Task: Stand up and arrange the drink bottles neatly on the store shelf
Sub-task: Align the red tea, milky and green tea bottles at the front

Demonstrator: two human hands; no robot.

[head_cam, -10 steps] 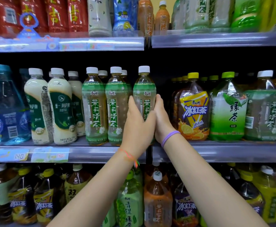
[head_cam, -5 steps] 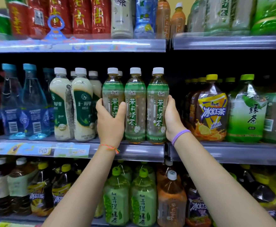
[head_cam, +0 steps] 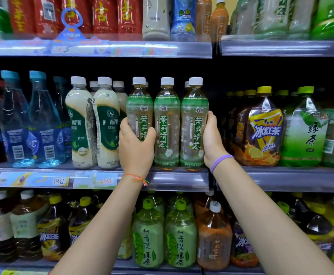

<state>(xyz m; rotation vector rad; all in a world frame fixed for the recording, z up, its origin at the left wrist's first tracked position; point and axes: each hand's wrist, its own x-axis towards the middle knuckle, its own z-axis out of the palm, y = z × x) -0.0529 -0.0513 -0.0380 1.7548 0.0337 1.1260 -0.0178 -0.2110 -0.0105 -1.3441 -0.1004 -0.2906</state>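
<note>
Three green-labelled jasmine tea bottles with white caps stand upright in a row at the front of the middle shelf (head_cam: 178,178). My left hand (head_cam: 135,144) grips the left bottle (head_cam: 139,108) low on its body. The middle bottle (head_cam: 167,124) stands untouched between my hands. My right hand (head_cam: 211,141) is wrapped round the right side of the right bottle (head_cam: 193,124). More of the same bottles show behind the row.
Cream milk-tea bottles (head_cam: 104,124) stand close on the left, blue water bottles (head_cam: 43,124) beyond them. Large iced-tea (head_cam: 265,135) and green-tea bottles (head_cam: 303,132) stand right of a dark gap. The shelves above and below are packed with bottles.
A second ago both hands held the right bottle together. My left hand has since moved left onto the left bottle; the right hand stays on the right one. The view shifted left.
</note>
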